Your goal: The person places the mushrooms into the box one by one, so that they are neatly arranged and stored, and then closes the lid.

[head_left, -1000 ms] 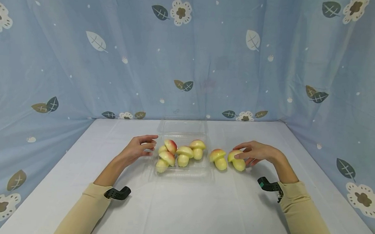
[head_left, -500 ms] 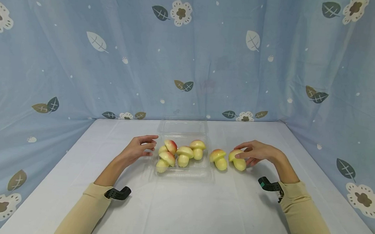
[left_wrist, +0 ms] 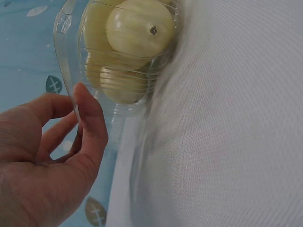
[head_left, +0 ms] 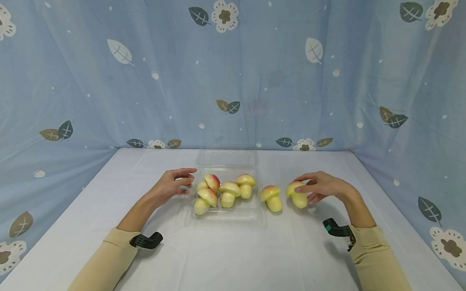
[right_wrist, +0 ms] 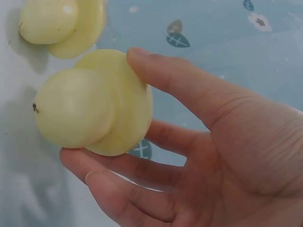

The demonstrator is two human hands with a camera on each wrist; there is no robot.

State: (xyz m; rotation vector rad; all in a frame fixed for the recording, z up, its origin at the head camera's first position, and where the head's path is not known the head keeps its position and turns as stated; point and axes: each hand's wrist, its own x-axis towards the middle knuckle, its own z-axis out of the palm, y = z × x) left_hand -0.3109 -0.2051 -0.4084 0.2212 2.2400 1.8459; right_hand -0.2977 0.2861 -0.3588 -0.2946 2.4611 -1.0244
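Observation:
My right hand (head_left: 322, 186) grips a yellow mushroom-shaped piece with a reddish cap, like a toy mushroom (right_wrist: 75, 106), between thumb and fingers. It appears lifted slightly off the table, stem facing the front. Just left of it lies another toy mushroom (head_left: 271, 198) on the tablecloth. A clear plastic clamshell box (head_left: 228, 216) stands open in the middle, its lid (head_left: 229, 157) laid back towards the curtain. Several toy mushrooms (head_left: 229, 194) sit inside the box. At the box's left side, my left hand (left_wrist: 61, 156) pinches the rim between thumb and fingers.
A white cloth (head_left: 245, 263) covers the table. Blue curtains (head_left: 238, 64) with leaves and flowers hang at the back and both sides. Dark wrist cameras (head_left: 146, 240) sit on both forearms, low over the table.
My right hand has risen a little and shifted slightly right with the toy mushroom, widening the gap to the one beside it. The left hand and box stay put.

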